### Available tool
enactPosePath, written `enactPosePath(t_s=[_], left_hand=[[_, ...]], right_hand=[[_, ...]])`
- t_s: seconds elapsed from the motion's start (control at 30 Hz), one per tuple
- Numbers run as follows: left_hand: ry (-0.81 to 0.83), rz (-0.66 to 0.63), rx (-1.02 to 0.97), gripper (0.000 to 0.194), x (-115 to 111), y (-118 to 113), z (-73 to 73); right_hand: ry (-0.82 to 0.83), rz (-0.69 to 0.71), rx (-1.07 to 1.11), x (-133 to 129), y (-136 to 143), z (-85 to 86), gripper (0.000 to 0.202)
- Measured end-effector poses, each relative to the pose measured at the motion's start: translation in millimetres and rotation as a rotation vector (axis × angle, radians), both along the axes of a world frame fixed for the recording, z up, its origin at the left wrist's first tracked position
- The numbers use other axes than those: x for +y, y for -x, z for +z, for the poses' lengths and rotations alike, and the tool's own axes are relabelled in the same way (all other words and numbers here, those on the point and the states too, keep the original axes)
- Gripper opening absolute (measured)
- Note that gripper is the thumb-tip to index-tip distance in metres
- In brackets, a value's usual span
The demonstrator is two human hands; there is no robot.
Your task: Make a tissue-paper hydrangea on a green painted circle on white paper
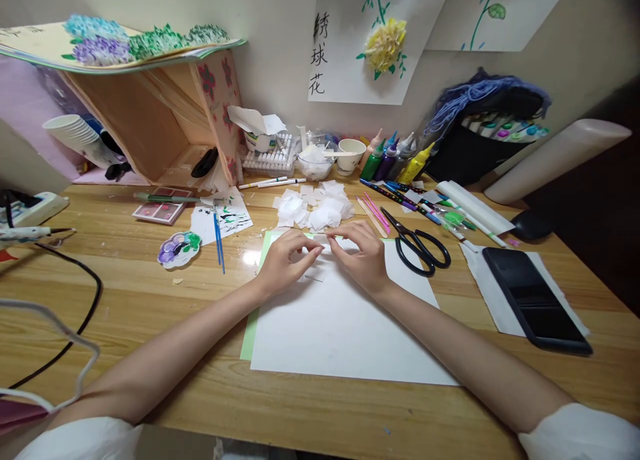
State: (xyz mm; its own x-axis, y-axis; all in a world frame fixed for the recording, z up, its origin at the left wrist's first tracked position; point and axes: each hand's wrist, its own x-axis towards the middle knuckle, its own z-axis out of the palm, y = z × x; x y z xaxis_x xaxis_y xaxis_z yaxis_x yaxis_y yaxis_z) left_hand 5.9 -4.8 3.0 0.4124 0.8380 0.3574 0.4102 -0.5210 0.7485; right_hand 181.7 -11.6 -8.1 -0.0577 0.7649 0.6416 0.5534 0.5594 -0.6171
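Above the far edge of a white paper sheet [345,333], my left hand [287,262] and my right hand [361,255] face each other with thumbs and fingers pinched. Between the fingertips is a small white paper piece [321,239], partly hidden by the fingers. A green sheet [250,333] shows under the white one. Just beyond my hands lies a pile of white paper squares [325,210]. Black-handled scissors [417,243] rest right of my right hand, partly over the sheet, and pink sticks [376,213] lie near them.
To the left are a paint palette [179,249], blue brushes [219,240] and a glue gun [30,233] with a black cable. Paint bottles [395,157], a paper cup [351,155] and a cardboard box [150,127] stand at the back. A phone [537,300] lies right.
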Motion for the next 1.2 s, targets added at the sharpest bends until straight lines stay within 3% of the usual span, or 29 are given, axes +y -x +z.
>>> enactPosePath(t_s=[0.27,0.57,1.0,1.2], left_hand=[[0.209,0.020,-0.199,0.023,8,2,-4.9],[0.360,0.044,-0.289,0.024,11,2,-7.2],[0.393,0.055,-0.320,0.024,13,3,-10.6],[0.313,0.119,-0.256,0.021,12,2,-12.4]], right_hand=[[-0.116,0.058,-0.097,1,1,-1.9,0.018],[-0.130,0.080,-0.148,0,1,-2.8,0.019],[-0.156,0.098,-0.191,0,2,-2.8,0.020],[-0.134,0.098,-0.188,0,4,-3.7,0.018]])
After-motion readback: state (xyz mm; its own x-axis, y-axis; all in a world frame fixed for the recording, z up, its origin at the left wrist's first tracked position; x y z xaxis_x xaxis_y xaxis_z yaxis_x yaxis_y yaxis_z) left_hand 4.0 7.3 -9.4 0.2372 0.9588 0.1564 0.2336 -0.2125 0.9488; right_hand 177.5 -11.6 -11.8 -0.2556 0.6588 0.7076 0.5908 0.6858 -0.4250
